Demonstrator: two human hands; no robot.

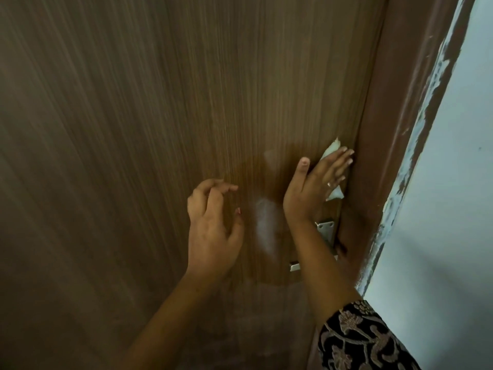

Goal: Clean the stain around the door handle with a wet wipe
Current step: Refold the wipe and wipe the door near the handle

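Observation:
A brown wood-grain door (160, 129) fills the view. My right hand (314, 185) lies flat against it, pressing a white wet wipe (332, 150) onto the wood just above the metal handle plate (326, 231). Corners of the wipe stick out above and below my fingers. The silver handle lever (294, 266) shows below my right forearm, which hides most of it. A pale, whitish stain (265, 225) sits on the door between my two hands. My left hand (213, 228) hovers close to the door left of the stain, fingers curled and apart, holding nothing.
A reddish-brown door frame (386, 156) runs along the door's right edge, with a light blue wall (453, 209) beyond it. The paint line between frame and wall is ragged. A dark patterned sleeve (368, 340) covers my right upper arm.

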